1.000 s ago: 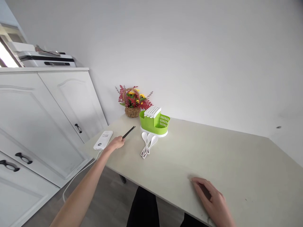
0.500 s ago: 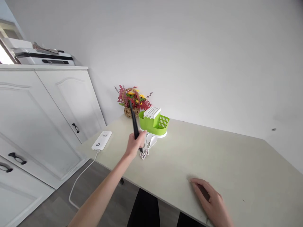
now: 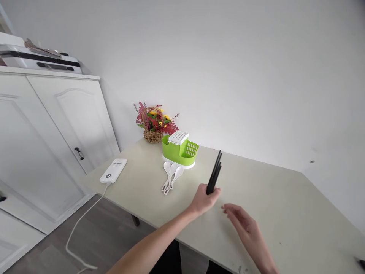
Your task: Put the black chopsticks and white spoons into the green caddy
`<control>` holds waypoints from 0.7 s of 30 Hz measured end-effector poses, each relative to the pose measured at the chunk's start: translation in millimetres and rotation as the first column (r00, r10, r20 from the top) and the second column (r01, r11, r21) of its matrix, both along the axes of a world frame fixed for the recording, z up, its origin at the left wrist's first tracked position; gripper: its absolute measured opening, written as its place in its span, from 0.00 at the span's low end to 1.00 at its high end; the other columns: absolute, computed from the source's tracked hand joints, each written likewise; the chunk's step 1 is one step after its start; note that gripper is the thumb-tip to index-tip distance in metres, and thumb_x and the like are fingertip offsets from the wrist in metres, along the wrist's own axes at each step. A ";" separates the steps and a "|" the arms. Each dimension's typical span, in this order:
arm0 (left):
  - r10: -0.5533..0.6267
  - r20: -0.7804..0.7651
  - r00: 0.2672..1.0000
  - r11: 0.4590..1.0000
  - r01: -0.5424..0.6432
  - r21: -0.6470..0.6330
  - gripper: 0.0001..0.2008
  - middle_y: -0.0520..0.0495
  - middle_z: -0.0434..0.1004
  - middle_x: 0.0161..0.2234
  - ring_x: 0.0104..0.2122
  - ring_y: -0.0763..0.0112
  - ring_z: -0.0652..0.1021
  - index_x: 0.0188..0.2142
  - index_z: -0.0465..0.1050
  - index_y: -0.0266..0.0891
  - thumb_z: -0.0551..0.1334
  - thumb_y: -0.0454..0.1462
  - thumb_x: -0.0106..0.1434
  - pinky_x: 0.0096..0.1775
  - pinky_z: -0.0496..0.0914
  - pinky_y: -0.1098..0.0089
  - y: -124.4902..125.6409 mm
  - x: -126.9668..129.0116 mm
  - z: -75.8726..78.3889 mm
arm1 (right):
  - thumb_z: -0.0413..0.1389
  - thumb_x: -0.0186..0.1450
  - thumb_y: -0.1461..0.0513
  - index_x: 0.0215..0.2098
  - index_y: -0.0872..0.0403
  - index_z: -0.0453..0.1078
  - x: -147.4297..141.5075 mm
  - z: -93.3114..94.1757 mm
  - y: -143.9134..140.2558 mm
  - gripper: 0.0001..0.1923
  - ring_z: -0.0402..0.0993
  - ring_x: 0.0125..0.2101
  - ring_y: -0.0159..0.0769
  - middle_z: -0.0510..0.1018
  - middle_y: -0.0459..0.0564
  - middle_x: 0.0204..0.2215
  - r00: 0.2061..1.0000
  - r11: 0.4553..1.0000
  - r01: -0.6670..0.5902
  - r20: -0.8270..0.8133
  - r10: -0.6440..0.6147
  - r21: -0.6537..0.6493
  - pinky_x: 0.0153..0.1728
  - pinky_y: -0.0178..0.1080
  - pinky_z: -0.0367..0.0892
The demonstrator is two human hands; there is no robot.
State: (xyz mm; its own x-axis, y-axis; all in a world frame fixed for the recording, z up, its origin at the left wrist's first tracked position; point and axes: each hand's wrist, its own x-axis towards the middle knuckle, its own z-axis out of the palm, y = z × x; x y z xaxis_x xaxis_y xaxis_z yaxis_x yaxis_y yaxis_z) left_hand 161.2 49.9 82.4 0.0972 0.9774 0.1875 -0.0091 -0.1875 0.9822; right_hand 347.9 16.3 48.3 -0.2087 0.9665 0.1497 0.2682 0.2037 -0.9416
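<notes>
My left hand point(image 3: 204, 199) is closed around a bundle of black chopsticks point(image 3: 216, 173), held upright with a slight lean above the table. To its right, my right hand point(image 3: 242, 222) is loosely curved with the thumb a little apart from the fingers, and nothing shows in it. Several white spoons point(image 3: 171, 179) lie overlapping on the table, left of my left hand. Just behind them stands a green utensil holder point(image 3: 173, 152) with a white slotted top point(image 3: 178, 137) and a white base; one side of it is a latticed basket.
A wicker basket of artificial flowers point(image 3: 154, 136) stands behind the holder. At the table's left edge lies a white power bank point(image 3: 114, 170) with a cable point(image 3: 76, 224) hanging to the floor. White cabinets point(image 3: 76, 114) stand left, carrying a printer-like device point(image 3: 42, 61). A wall borders the table's back.
My left hand has moved right with the chopsticks, away from the spoons and towards my right hand. My right hand has shifted slightly. The view has turned a little to the right.
</notes>
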 end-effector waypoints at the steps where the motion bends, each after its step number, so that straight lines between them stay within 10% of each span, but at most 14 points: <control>1: -0.007 -0.009 1.000 1.000 0.007 -0.002 0.28 0.59 0.47 0.18 0.21 0.79 0.53 0.19 0.50 0.42 0.62 0.52 0.65 0.24 0.48 0.70 -0.2 4.0 -1.7 | 0.55 0.70 0.44 0.50 0.49 0.76 -3.1 13.3 4.2 0.22 0.79 0.52 0.46 0.81 0.55 0.53 1.000 1.000 0.014 -0.027 -0.013 0.017 0.55 0.45 0.74; 10: 0.021 -0.056 0.998 1.000 -0.021 -0.005 0.25 0.56 0.48 0.20 0.23 0.76 0.54 0.21 0.48 0.43 0.64 0.46 0.64 0.26 0.47 0.66 2.0 18.4 -6.6 | 0.60 0.68 0.45 0.56 0.45 0.72 -39.0 120.3 28.2 0.23 0.75 0.56 0.45 0.78 0.53 0.56 0.967 0.969 -0.215 -0.116 0.229 0.119 0.54 0.44 0.73; 16: 0.030 -0.038 0.999 1.000 -0.030 0.001 0.24 0.55 0.49 0.19 0.21 0.76 0.55 0.22 0.49 0.43 0.65 0.44 0.62 0.24 0.48 0.66 17.6 15.6 -16.6 | 0.57 0.68 0.40 0.34 0.51 0.71 -65.8 128.1 44.1 0.24 0.65 0.25 0.31 0.67 0.42 0.22 0.970 0.978 -0.209 -0.125 0.208 0.006 0.30 0.34 0.68; 21: 0.006 -0.022 1.000 1.000 -0.007 -0.025 0.23 0.55 0.51 0.19 0.21 0.76 0.56 0.21 0.52 0.43 0.66 0.42 0.61 0.23 0.49 0.67 28.1 12.2 -21.6 | 0.54 0.68 0.37 0.22 0.50 0.57 -80.2 116.7 54.5 0.30 0.50 0.22 0.29 0.52 0.38 0.19 0.971 0.985 -0.159 -0.189 0.145 -0.059 0.25 0.34 0.57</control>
State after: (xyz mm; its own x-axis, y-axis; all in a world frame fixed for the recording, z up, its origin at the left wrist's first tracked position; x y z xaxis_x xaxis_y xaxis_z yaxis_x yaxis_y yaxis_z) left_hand 173.3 77.9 60.8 0.0947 0.9825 0.1604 0.0134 -0.1623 0.9866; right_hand 267.7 70.8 165.0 -0.3298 0.9352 0.1289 0.0605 0.1572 -0.9857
